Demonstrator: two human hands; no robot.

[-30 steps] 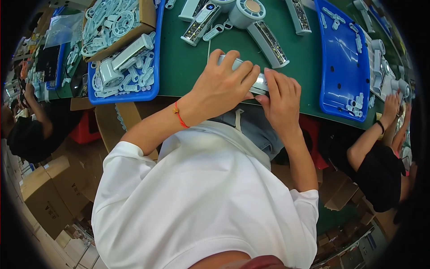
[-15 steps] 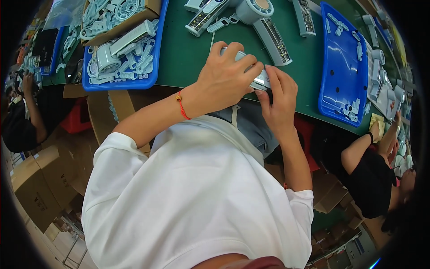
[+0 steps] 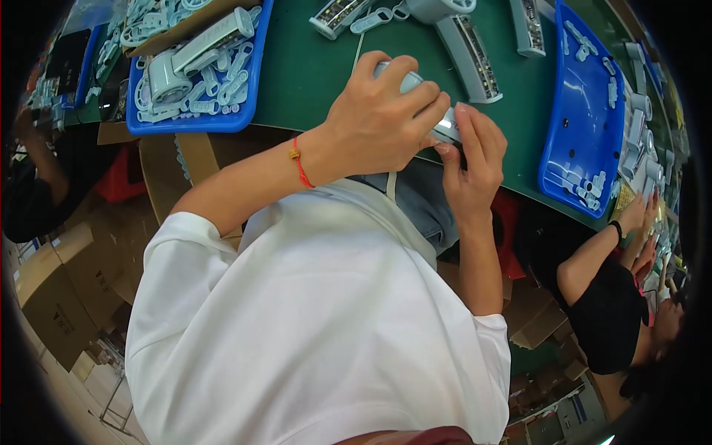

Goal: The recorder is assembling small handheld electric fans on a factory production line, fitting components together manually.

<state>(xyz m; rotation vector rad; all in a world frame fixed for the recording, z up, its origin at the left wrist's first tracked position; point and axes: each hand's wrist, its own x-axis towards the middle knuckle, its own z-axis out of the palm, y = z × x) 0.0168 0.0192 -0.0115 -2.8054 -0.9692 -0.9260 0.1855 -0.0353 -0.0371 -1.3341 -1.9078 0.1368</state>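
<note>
My left hand [image 3: 397, 111] is closed over a light-grey plastic housing [image 3: 447, 127] at the front edge of the table, covering most of it. From the other side my right hand [image 3: 476, 152] grips the housing's end, thumb and fingertips pressed against it. What lies under the fingers is hidden. Just beyond my hands, a grey part with an open arm [image 3: 469, 61] shows a row of small components along its inside. A similar arm [image 3: 337, 18] lies to the left, beside a small light-blue loop-shaped piece [image 3: 371, 22].
At the left stands a blue tray [image 3: 196, 124] heaped with pale plastic parts, a cardboard box [image 3: 174, 37] resting over it. On the right, another blue tray [image 3: 582, 133] holds a few small pieces. Another person's arm [image 3: 593, 259] works beyond it. Cartons [image 3: 81, 282] stand below at left.
The whole view has shifted slightly, so the table and trays sit a little higher or farther outward. Both hands keep their hold on the housing, with only slight movement. The co-worker's arms at right have moved.
</note>
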